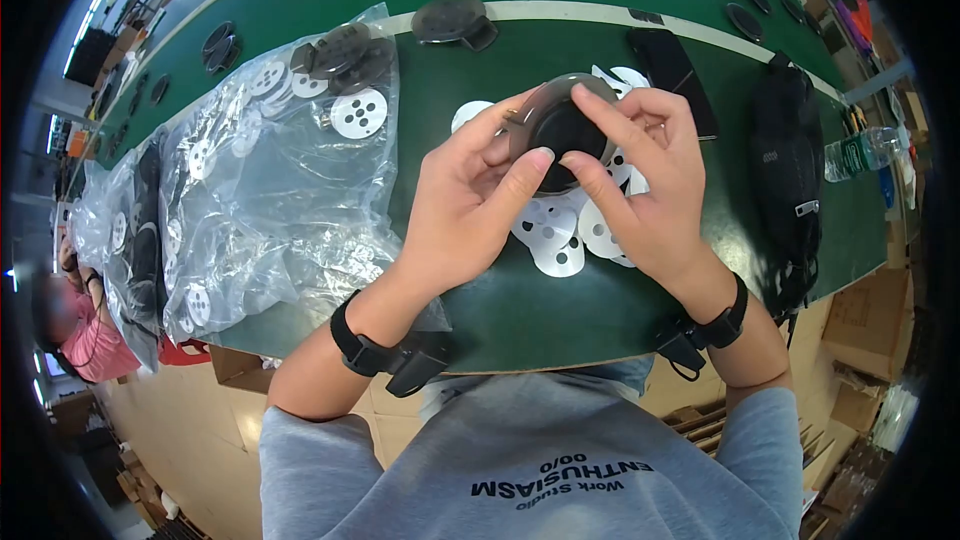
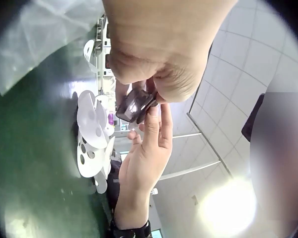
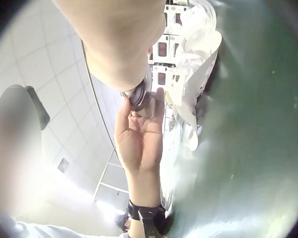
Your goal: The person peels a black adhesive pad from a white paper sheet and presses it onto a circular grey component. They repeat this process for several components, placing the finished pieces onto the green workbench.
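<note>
Both hands hold a round smoky translucent plastic part (image 1: 572,132) with a black middle, raised over the table. My left hand (image 1: 462,202) grips its left side, the thumb against the lower rim. On the opposite side my right hand (image 1: 652,185) pinches it, with the index finger on the top rim and the thumb near the bottom. In the left wrist view the part (image 2: 135,105) appears edge-on between the hands. White discs with round holes (image 1: 556,245) lie in a loose pile beneath the hands.
A clear plastic bag (image 1: 290,190) covers the table's left side, with dark parts and a holed disc (image 1: 359,114) on it. A similar smoky part (image 1: 449,20) sits behind. On the right are a black phone-like slab (image 1: 672,75), a black pouch (image 1: 785,170) and a bottle (image 1: 860,153).
</note>
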Demonstrator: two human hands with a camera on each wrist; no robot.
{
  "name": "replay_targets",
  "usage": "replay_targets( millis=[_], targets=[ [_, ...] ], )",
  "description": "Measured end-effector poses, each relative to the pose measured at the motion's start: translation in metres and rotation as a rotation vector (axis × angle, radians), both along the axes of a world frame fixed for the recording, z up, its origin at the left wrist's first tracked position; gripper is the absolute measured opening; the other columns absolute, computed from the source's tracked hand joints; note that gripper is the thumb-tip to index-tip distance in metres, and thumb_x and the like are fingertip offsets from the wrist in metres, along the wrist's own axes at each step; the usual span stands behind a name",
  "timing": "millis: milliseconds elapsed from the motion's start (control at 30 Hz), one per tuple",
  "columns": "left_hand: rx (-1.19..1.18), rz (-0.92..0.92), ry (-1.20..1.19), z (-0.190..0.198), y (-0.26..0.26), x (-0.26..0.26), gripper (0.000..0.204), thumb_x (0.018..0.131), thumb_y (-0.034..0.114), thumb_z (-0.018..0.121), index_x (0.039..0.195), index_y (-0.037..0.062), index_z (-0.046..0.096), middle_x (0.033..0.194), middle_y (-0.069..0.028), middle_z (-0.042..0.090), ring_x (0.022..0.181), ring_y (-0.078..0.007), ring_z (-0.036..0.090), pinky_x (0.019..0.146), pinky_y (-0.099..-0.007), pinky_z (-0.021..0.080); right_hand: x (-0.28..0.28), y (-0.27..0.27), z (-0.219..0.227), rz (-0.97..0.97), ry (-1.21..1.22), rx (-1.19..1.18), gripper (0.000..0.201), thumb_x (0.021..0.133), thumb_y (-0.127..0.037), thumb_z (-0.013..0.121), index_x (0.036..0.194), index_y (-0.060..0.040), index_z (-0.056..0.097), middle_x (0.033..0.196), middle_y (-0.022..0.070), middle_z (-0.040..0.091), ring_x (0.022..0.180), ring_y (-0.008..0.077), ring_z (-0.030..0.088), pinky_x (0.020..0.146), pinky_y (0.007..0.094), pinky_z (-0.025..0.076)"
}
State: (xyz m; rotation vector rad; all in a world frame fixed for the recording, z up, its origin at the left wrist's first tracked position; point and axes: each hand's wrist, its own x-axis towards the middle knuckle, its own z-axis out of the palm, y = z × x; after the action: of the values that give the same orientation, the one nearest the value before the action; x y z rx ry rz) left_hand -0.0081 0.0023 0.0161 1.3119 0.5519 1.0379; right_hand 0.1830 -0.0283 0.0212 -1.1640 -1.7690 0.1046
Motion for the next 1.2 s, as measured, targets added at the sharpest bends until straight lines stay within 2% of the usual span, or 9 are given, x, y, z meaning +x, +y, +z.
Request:
replay_targets(
  millis=[100,200,300,433,633,733,967,1067,1200],
  targets=[
    [-0.04,0.036,0.031,0.002,-0.005,0.001,0.043,0.099,0.005,0.058,0.14,-0.0035,0.047,0.114,-0.011,0.069,0.104,-0.0118,0.062,0.091,-0.0268,0.049,0.001,-0.003,0.005,0.021,-0.009,-0.053,0.041,0.075,-0.011,0.082,0.114,-0.0097,0.071,0.097,0.0051,0.052,0.08,0.019,0.053,0.069,0.0303,0.045],
    [0.134,0.051,0.221,0.001,-0.007,-0.002,0.039,0.099,0.005,0.059,0.136,-0.0042,0.051,0.105,-0.0097,0.072,0.097,-0.0103,0.064,0.086,-0.0264,0.051,0.0,-0.004,0.011,0.064,0.064,-0.105,0.031,0.076,-0.007,0.08,0.105,-0.0068,0.069,0.096,0.0066,0.054,0.082,0.0198,0.055,0.069,0.0312,0.046],
    [0.181,0.107,0.172,0.0,-0.011,0.004,0.034,0.097,0.004,0.059,0.131,-0.0035,0.055,0.099,-0.0104,0.073,0.091,-0.0092,0.066,0.082,-0.0262,0.052,0.001,-0.004,0.011,0.086,0.071,-0.119,0.022,0.077,-0.003,0.076,0.095,-0.005,0.064,0.096,0.0074,0.055,0.083,0.0221,0.056,0.07,0.0322,0.046],
    [0.251,0.194,0.281,-0.002,-0.012,0.006,0.03,0.096,0.003,0.06,0.126,-0.0019,0.058,0.099,-0.0124,0.073,0.089,-0.0105,0.068,0.079,-0.0263,0.052,0.001,-0.003,0.006,0.082,-0.003,-0.027,0.018,0.078,0.002,0.073,0.091,-0.0036,0.061,0.097,0.0087,0.058,0.085,0.0258,0.058,0.07,0.0337,0.047],
    [0.364,0.298,0.301,0.0,-0.012,0.007,0.027,0.095,0.004,0.061,0.122,-0.0013,0.06,0.1,-0.0134,0.073,0.09,-0.0153,0.071,0.079,-0.0273,0.053,-0.003,-0.01,0.006,0.124,-0.009,-0.038,0.024,0.078,0.004,0.072,0.098,-0.0025,0.06,0.097,0.0093,0.063,0.086,0.0276,0.06,0.074,0.0361,0.049],
    [0.314,0.309,0.277,0.003,-0.014,0.007,0.027,0.096,0.004,0.061,0.122,-0.0007,0.06,0.099,-0.0134,0.073,0.091,-0.016,0.071,0.079,-0.0276,0.053,-0.014,-0.014,0.01,0.111,0.324,-0.14,0.029,0.079,0.005,0.071,0.104,-0.0031,0.061,0.095,0.0095,0.064,0.086,0.0301,0.061,0.075,0.0371,0.05],
    [0.284,0.273,0.248,-0.006,-0.012,0.007,0.028,0.097,0.008,0.061,0.124,-0.0003,0.059,0.1,-0.0126,0.073,0.09,-0.0131,0.069,0.079,-0.0281,0.053,-0.01,-0.016,0.01,0.179,0.069,0.062,0.034,0.081,0.011,0.065,0.112,-0.0028,0.062,0.096,0.0116,0.065,0.085,0.0297,0.063,0.077,0.0369,0.051],
    [0.215,0.088,0.172,0.002,-0.009,-0.003,0.031,0.103,0.008,0.053,0.131,-0.0041,0.054,0.104,-0.0065,0.068,0.095,-0.0092,0.062,0.086,-0.0251,0.05,-0.008,-0.014,0.011,0.072,-0.027,0.078,0.036,0.078,0.008,0.069,0.112,-0.0018,0.061,0.099,0.0133,0.063,0.088,0.0311,0.063,0.077,0.0382,0.051],
    [0.088,0.079,0.123,0.014,-0.012,-0.003,0.027,0.103,0.011,0.054,0.127,-0.0011,0.056,0.102,-0.0067,0.069,0.094,-0.0081,0.061,0.084,-0.0262,0.051,-0.018,-0.017,0.015,0.089,-0.069,0.003,0.063,0.065,-0.001,0.084,0.119,-0.003,0.051,0.111,0.0169,0.055,0.101,0.035,0.055,0.084,0.0419,0.047]
  ],
)
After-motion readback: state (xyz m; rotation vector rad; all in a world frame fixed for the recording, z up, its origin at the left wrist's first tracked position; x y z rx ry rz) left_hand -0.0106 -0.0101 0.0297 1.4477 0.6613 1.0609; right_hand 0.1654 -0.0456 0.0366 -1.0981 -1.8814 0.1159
